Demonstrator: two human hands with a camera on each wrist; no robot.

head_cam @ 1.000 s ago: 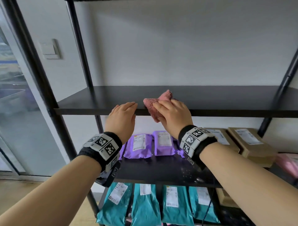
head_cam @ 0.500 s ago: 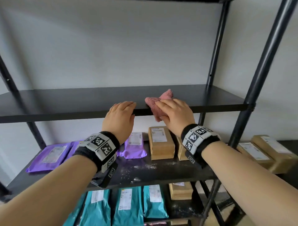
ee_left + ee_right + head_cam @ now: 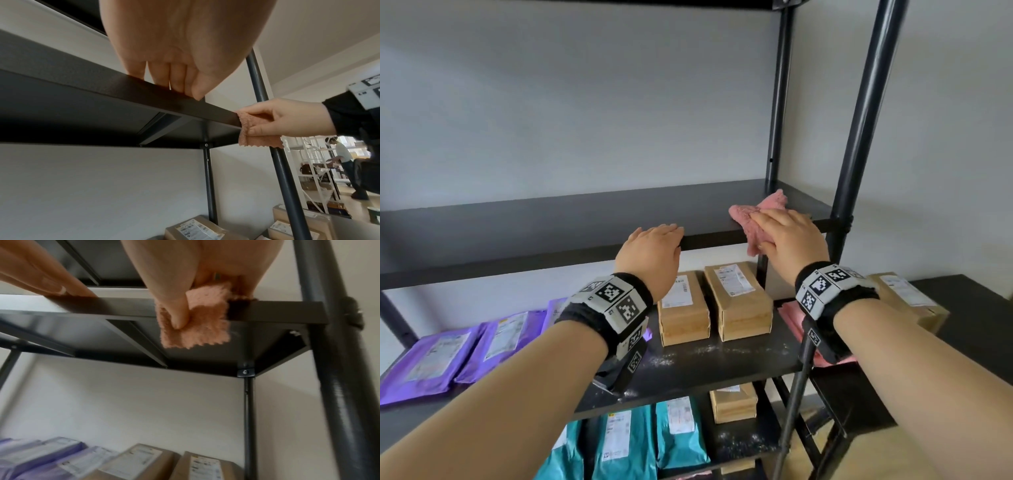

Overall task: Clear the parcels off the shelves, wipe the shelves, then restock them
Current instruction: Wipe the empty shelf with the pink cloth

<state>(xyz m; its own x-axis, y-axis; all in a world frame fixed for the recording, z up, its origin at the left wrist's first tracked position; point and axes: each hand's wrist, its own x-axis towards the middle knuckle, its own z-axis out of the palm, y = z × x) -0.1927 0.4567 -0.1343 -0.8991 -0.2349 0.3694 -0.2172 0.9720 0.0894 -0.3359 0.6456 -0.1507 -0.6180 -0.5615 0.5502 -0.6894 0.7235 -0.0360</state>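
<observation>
The pink cloth [image 3: 755, 219] is a small fuzzy rag with a zigzag-cut hem, folded over the front edge of the bare black upper shelf [image 3: 551, 219] near its right end, close to the front right post [image 3: 859, 113]; part lies on top, part hangs below the lip. The right hand [image 3: 789, 236] grips it there, fingers laid over the top and the thumb [image 3: 179, 316] pressing the hanging flap from in front. The left hand [image 3: 650, 251] rests further left on the same edge, fingers straight and close together, tips on the shelf top. Brown boxes [image 3: 714, 303] and purple mailers [image 3: 462, 346] sit on the shelf below.
</observation>
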